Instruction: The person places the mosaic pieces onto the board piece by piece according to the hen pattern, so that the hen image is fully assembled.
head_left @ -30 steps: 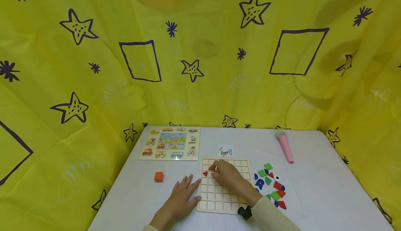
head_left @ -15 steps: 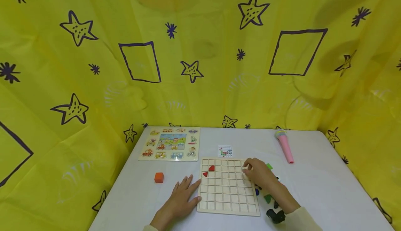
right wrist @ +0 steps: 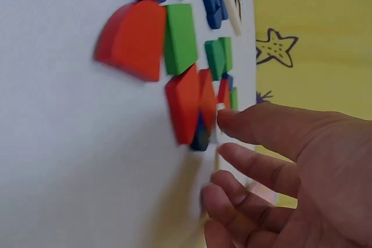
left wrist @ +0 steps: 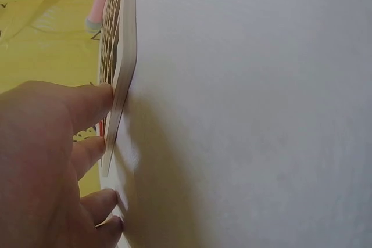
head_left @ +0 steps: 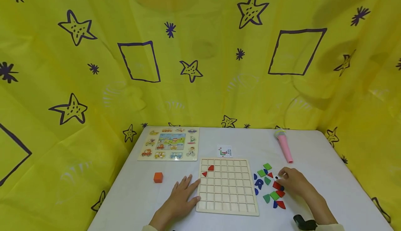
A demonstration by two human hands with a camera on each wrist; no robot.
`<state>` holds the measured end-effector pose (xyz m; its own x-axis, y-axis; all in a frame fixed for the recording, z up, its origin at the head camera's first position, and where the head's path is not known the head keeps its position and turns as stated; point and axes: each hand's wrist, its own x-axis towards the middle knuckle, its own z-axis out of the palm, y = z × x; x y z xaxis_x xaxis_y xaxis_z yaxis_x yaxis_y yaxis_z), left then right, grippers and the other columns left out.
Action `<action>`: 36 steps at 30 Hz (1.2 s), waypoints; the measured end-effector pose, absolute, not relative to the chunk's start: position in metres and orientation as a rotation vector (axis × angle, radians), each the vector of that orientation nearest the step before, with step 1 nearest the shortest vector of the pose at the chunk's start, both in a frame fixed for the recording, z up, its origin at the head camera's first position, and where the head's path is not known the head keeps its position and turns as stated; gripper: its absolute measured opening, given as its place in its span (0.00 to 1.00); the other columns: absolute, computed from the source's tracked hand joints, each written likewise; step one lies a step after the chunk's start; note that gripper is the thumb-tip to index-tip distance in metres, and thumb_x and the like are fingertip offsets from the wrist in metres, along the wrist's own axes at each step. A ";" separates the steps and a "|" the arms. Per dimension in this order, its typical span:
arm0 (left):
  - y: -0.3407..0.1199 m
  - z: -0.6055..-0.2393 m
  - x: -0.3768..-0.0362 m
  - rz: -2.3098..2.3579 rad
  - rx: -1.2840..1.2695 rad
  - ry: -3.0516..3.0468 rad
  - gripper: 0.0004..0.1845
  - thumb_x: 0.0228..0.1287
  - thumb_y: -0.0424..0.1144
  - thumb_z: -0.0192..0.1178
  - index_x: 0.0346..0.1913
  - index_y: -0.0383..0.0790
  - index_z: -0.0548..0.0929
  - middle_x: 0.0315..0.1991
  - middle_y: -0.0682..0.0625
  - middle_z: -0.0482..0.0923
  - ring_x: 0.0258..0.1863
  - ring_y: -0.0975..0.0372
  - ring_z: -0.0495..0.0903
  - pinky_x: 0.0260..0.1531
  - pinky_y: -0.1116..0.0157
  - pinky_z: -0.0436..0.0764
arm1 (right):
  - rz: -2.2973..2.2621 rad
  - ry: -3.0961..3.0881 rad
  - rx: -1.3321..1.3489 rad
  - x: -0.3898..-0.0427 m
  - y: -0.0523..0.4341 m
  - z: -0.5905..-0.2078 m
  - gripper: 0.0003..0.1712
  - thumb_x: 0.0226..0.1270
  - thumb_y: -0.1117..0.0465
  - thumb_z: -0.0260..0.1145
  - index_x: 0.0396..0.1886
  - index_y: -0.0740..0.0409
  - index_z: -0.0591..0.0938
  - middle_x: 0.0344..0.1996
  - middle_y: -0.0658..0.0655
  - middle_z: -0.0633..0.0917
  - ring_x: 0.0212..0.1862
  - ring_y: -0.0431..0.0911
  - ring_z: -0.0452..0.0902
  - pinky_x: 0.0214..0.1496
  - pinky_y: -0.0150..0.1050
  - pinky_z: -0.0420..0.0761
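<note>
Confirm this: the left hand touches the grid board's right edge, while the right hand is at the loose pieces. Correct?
Not quite: the left hand touches the grid board's left edge, as the head view shows. The right hand is at the loose pieces.

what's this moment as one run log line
left hand: touches grid board edge | right hand: at eye piece | grid board: holds red triangle, red quarter-circle

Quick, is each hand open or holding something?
Left hand: open, touching the gridded board.
Right hand: at the black-dotted white piece; whether gripping, can't tell.
</note>
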<state>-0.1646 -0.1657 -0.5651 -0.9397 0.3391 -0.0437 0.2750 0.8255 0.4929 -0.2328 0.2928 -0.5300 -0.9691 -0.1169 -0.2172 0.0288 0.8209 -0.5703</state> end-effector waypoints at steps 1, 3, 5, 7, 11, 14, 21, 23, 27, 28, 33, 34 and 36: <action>-0.166 -0.565 -0.165 0.749 0.485 2.876 0.34 0.77 0.58 0.58 0.80 0.54 0.69 0.83 0.39 0.58 0.83 0.39 0.53 0.78 0.31 0.50 | -0.872 2.747 -0.076 -0.233 0.295 -0.532 0.18 0.70 0.59 0.72 0.50 0.68 0.82 0.40 0.62 0.83 0.42 0.54 0.77 0.47 0.53 0.85; -0.165 -0.565 -0.164 0.758 0.484 2.872 0.34 0.77 0.58 0.58 0.81 0.54 0.69 0.83 0.39 0.58 0.83 0.39 0.53 0.78 0.32 0.50 | -0.889 2.717 -0.070 -0.233 0.299 -0.535 0.17 0.70 0.59 0.72 0.50 0.68 0.82 0.39 0.61 0.83 0.42 0.53 0.77 0.46 0.51 0.84; -0.165 -0.565 -0.163 0.758 0.471 2.865 0.34 0.77 0.58 0.58 0.81 0.55 0.69 0.83 0.40 0.57 0.83 0.40 0.53 0.79 0.32 0.50 | -0.903 2.700 -0.052 -0.233 0.301 -0.537 0.17 0.70 0.59 0.71 0.50 0.66 0.81 0.40 0.59 0.83 0.42 0.51 0.77 0.46 0.48 0.84; -0.164 -0.565 -0.163 0.760 0.460 2.858 0.34 0.77 0.58 0.58 0.81 0.56 0.68 0.84 0.41 0.57 0.84 0.41 0.52 0.79 0.33 0.49 | -0.912 2.683 -0.057 -0.232 0.302 -0.537 0.18 0.71 0.58 0.71 0.51 0.66 0.81 0.40 0.59 0.83 0.42 0.51 0.76 0.45 0.47 0.84; -0.164 -0.564 -0.162 0.759 0.463 2.856 0.34 0.77 0.58 0.58 0.81 0.55 0.68 0.84 0.40 0.57 0.84 0.41 0.52 0.79 0.33 0.49 | -0.933 2.654 -0.075 -0.230 0.301 -0.536 0.18 0.72 0.57 0.71 0.53 0.65 0.81 0.40 0.57 0.82 0.42 0.50 0.75 0.45 0.46 0.84; -0.165 -0.564 -0.162 0.759 0.468 2.859 0.34 0.77 0.58 0.58 0.81 0.54 0.69 0.84 0.40 0.57 0.83 0.40 0.52 0.79 0.32 0.49 | -0.946 2.650 -0.088 -0.230 0.299 -0.535 0.17 0.72 0.59 0.70 0.54 0.64 0.82 0.39 0.57 0.81 0.42 0.50 0.75 0.44 0.44 0.83; -0.165 -0.566 -0.163 0.751 0.462 2.861 0.34 0.77 0.58 0.57 0.81 0.55 0.68 0.84 0.41 0.56 0.84 0.41 0.52 0.79 0.33 0.49 | -0.985 2.673 -0.158 -0.234 0.297 -0.538 0.13 0.73 0.61 0.69 0.53 0.61 0.83 0.37 0.55 0.81 0.40 0.48 0.74 0.42 0.40 0.79; -0.165 -0.567 -0.164 0.748 0.463 2.864 0.34 0.77 0.58 0.57 0.81 0.55 0.68 0.84 0.41 0.56 0.84 0.41 0.52 0.79 0.33 0.49 | -0.983 2.693 -0.158 -0.235 0.298 -0.540 0.13 0.73 0.62 0.69 0.53 0.61 0.82 0.35 0.54 0.81 0.39 0.48 0.74 0.40 0.40 0.78; -0.165 -0.567 -0.164 0.741 0.462 2.868 0.34 0.77 0.58 0.57 0.81 0.55 0.68 0.84 0.40 0.57 0.84 0.41 0.52 0.79 0.33 0.49 | -0.969 2.745 -0.108 -0.236 0.298 -0.544 0.13 0.74 0.59 0.69 0.51 0.61 0.81 0.33 0.54 0.81 0.37 0.48 0.74 0.38 0.40 0.75; -0.165 -0.568 -0.165 0.738 0.455 2.866 0.34 0.77 0.58 0.57 0.81 0.56 0.68 0.84 0.41 0.56 0.84 0.41 0.52 0.79 0.33 0.49 | -0.963 2.753 -0.097 -0.237 0.298 -0.545 0.15 0.75 0.57 0.69 0.51 0.62 0.80 0.33 0.54 0.81 0.37 0.48 0.74 0.38 0.40 0.75; -0.165 -0.569 -0.166 0.732 0.457 2.866 0.34 0.76 0.59 0.57 0.81 0.57 0.68 0.84 0.41 0.57 0.84 0.41 0.52 0.79 0.34 0.49 | -0.959 2.734 -0.067 -0.237 0.300 -0.543 0.22 0.75 0.54 0.69 0.58 0.65 0.78 0.34 0.56 0.79 0.38 0.49 0.74 0.38 0.41 0.75; -0.165 -0.569 -0.166 0.730 0.455 2.866 0.34 0.76 0.59 0.57 0.81 0.57 0.68 0.84 0.42 0.57 0.84 0.42 0.52 0.79 0.34 0.49 | -0.960 2.726 -0.082 -0.237 0.301 -0.542 0.23 0.75 0.55 0.69 0.59 0.65 0.77 0.35 0.56 0.79 0.38 0.48 0.74 0.38 0.41 0.75; -0.164 -0.569 -0.166 0.728 0.451 2.864 0.34 0.76 0.59 0.57 0.81 0.57 0.67 0.84 0.42 0.56 0.84 0.42 0.52 0.79 0.34 0.49 | -0.965 2.715 -0.125 -0.237 0.303 -0.541 0.21 0.75 0.59 0.68 0.61 0.65 0.77 0.35 0.56 0.78 0.38 0.48 0.74 0.39 0.41 0.76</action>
